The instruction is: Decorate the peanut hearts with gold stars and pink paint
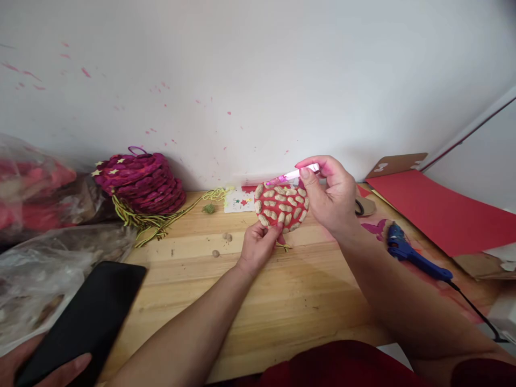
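My left hand point(261, 243) is closed on the lower edge of a red disc point(276, 219) covered with unshelled peanuts point(286, 207), holding it tilted up above the table. My right hand point(331, 193) pinches a slim white stick with a pink end point(293, 175), perhaps a paintbrush; its exact kind is unclear. The pink end is at the disc's upper left edge, and I cannot tell whether it touches. Pink stains show on my right fingers. Behind the disc lies a white card with small coloured stars point(238, 202).
At left stand a magenta braided basket point(149, 180) with yarn strands and plastic bags point(36, 188). Another person's hand point(60, 371) holds a black phone point(86, 317). At right lie a blue glue gun point(419, 255) with its cord, red sheets point(447, 209) and scissors point(360, 207).
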`<act>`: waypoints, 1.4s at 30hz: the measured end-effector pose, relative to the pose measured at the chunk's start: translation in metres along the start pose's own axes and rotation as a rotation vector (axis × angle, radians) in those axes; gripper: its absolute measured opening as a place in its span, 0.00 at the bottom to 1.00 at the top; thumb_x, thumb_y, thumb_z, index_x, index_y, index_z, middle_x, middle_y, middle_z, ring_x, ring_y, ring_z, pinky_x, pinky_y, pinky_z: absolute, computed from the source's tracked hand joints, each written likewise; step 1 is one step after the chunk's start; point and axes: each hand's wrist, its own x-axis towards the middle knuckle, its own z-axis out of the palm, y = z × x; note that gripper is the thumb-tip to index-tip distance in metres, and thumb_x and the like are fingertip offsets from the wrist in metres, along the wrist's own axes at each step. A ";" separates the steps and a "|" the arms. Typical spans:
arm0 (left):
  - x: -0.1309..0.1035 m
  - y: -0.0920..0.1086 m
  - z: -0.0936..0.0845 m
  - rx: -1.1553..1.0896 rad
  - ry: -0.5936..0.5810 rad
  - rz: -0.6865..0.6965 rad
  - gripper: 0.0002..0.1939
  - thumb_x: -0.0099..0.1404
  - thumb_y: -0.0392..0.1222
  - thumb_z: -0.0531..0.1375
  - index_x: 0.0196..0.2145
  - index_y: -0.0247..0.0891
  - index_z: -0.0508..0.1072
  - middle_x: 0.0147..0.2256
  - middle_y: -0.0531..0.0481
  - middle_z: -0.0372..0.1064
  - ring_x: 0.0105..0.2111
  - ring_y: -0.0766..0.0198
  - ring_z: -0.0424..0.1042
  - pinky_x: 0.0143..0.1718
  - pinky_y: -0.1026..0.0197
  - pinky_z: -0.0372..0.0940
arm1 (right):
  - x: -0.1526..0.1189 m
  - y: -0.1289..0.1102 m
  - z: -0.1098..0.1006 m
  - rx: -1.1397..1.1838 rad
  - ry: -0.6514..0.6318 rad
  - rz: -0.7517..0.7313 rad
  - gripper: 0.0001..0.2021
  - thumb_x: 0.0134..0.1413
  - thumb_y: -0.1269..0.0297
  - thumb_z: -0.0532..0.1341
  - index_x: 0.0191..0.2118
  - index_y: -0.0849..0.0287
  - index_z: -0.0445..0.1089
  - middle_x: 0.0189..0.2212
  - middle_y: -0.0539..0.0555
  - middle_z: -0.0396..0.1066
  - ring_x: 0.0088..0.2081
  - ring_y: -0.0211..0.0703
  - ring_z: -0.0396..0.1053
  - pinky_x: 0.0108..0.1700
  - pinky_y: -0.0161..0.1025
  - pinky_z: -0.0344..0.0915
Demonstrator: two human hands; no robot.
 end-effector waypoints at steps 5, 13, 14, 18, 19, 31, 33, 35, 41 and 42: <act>0.001 0.001 0.001 0.018 0.013 0.031 0.30 0.60 0.67 0.68 0.19 0.37 0.71 0.17 0.52 0.67 0.20 0.70 0.57 0.24 0.64 0.53 | 0.001 0.002 -0.002 -0.023 -0.013 -0.012 0.08 0.66 0.56 0.63 0.41 0.53 0.77 0.35 0.51 0.78 0.32 0.41 0.70 0.37 0.43 0.66; 0.002 -0.004 -0.002 0.037 0.029 0.006 0.31 0.61 0.68 0.67 0.19 0.37 0.71 0.17 0.53 0.63 0.20 0.70 0.57 0.24 0.64 0.52 | -0.002 0.008 -0.007 -0.042 -0.009 -0.025 0.07 0.66 0.57 0.63 0.40 0.53 0.77 0.37 0.53 0.79 0.39 0.46 0.75 0.46 0.46 0.69; 0.002 -0.004 -0.002 0.040 0.031 0.008 0.31 0.61 0.67 0.67 0.19 0.37 0.71 0.16 0.54 0.63 0.20 0.70 0.56 0.24 0.64 0.52 | -0.002 0.008 -0.008 -0.051 -0.008 -0.017 0.07 0.66 0.57 0.63 0.40 0.53 0.77 0.37 0.53 0.79 0.38 0.46 0.75 0.45 0.46 0.69; 0.001 -0.004 -0.002 0.052 0.020 0.009 0.30 0.62 0.66 0.66 0.19 0.37 0.71 0.17 0.54 0.63 0.19 0.70 0.56 0.24 0.63 0.52 | -0.003 0.006 -0.007 -0.031 0.002 -0.021 0.07 0.66 0.57 0.63 0.41 0.53 0.77 0.38 0.52 0.79 0.38 0.45 0.75 0.45 0.45 0.69; 0.001 -0.003 -0.002 0.054 0.018 0.008 0.29 0.63 0.66 0.67 0.19 0.37 0.71 0.17 0.54 0.64 0.19 0.70 0.56 0.24 0.63 0.52 | -0.003 0.005 -0.006 -0.025 0.004 -0.025 0.07 0.66 0.58 0.63 0.41 0.53 0.77 0.38 0.52 0.79 0.38 0.44 0.74 0.45 0.45 0.69; 0.001 0.003 0.001 0.044 0.046 0.008 0.29 0.58 0.67 0.69 0.20 0.37 0.71 0.17 0.53 0.67 0.19 0.70 0.57 0.24 0.63 0.53 | 0.000 0.005 -0.008 -0.017 0.002 -0.037 0.07 0.67 0.57 0.62 0.42 0.52 0.76 0.38 0.51 0.79 0.38 0.44 0.74 0.44 0.44 0.69; 0.001 0.002 0.000 0.064 0.042 0.018 0.29 0.59 0.66 0.68 0.19 0.37 0.71 0.17 0.53 0.66 0.19 0.70 0.57 0.25 0.63 0.54 | 0.001 0.002 -0.007 -0.039 -0.009 -0.074 0.08 0.67 0.56 0.62 0.42 0.52 0.76 0.37 0.51 0.79 0.37 0.44 0.73 0.43 0.44 0.69; 0.000 0.002 0.000 0.076 0.040 0.021 0.30 0.60 0.66 0.68 0.19 0.37 0.71 0.17 0.53 0.66 0.20 0.70 0.58 0.25 0.63 0.54 | 0.001 -0.001 -0.006 -0.073 -0.020 -0.121 0.08 0.67 0.55 0.62 0.41 0.52 0.76 0.38 0.52 0.79 0.38 0.45 0.73 0.43 0.45 0.69; 0.001 0.003 0.000 0.071 0.041 0.009 0.28 0.59 0.65 0.68 0.20 0.38 0.70 0.17 0.53 0.67 0.19 0.69 0.58 0.26 0.63 0.56 | -0.002 -0.004 -0.008 -0.119 -0.043 -0.204 0.05 0.67 0.60 0.63 0.40 0.51 0.75 0.36 0.51 0.80 0.39 0.46 0.74 0.45 0.47 0.69; 0.001 0.003 0.000 0.066 0.042 0.010 0.28 0.59 0.65 0.69 0.20 0.38 0.70 0.17 0.53 0.67 0.20 0.69 0.59 0.26 0.63 0.56 | -0.002 -0.004 -0.009 -0.117 -0.046 -0.217 0.05 0.67 0.60 0.63 0.40 0.52 0.75 0.36 0.51 0.80 0.39 0.47 0.74 0.45 0.47 0.69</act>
